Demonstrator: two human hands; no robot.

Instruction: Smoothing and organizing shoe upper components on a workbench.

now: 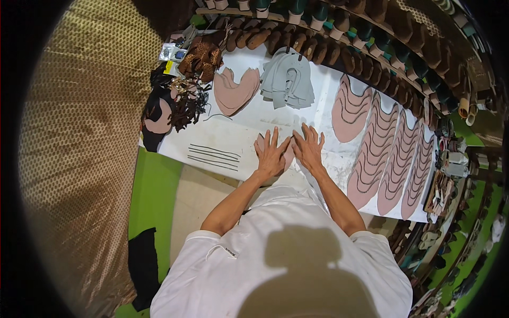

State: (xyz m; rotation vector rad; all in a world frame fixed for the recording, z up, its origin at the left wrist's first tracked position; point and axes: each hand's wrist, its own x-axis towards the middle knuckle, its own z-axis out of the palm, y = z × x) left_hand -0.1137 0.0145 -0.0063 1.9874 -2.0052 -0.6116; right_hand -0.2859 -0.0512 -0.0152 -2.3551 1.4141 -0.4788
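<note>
A pink shoe-upper piece [289,156] lies on the white table [249,124] close in front of my body, partly hidden under my hands. My left hand [271,155] rests on its left side, fingers stretched out and spread. On the right side, my right hand [308,150] presses down with its fingers apart, fingertips near the piece's edge. Left of my hands, several thin dark strips [213,157] lie side by side. Beyond them sit a stack of curved pink pieces [236,94] and a pile of grey pieces [288,79].
Overlapping rows of pink pieces with dark edging [373,153] cover the table's right side. Dark scraps and cords [185,100] crowd the far left corner. Racks of shoes and shoe lasts [339,50] curve behind and right. A perforated tan sheet [90,132] hangs at left.
</note>
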